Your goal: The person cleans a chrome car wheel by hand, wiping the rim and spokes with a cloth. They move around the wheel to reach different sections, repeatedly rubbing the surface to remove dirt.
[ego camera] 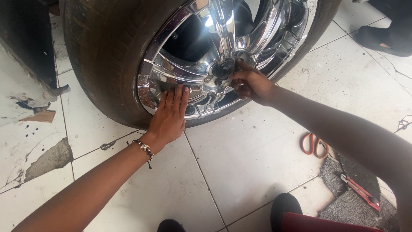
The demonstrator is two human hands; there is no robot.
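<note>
A car wheel stands upright on the tiled floor, its dark tyre (103,51) wrapped around a shiny chrome rim (206,64) with wide spokes. My left hand (169,116) lies flat, fingers together, against the lower edge of the rim and tyre. A beaded bracelet (143,147) sits on that wrist. My right hand (251,83) reaches to the dark hub (223,68) at the rim's centre, fingertips pinched on a small dark part there. What exactly the fingers grip is hidden.
Orange-handled scissors (314,145) lie on the white tiles to the right. A red cutter (360,191) rests on a grey mat (343,193). Another person's dark shoe (382,41) is at top right. Cracked tiles (47,159) lie at left. My shoes (285,206) show at the bottom.
</note>
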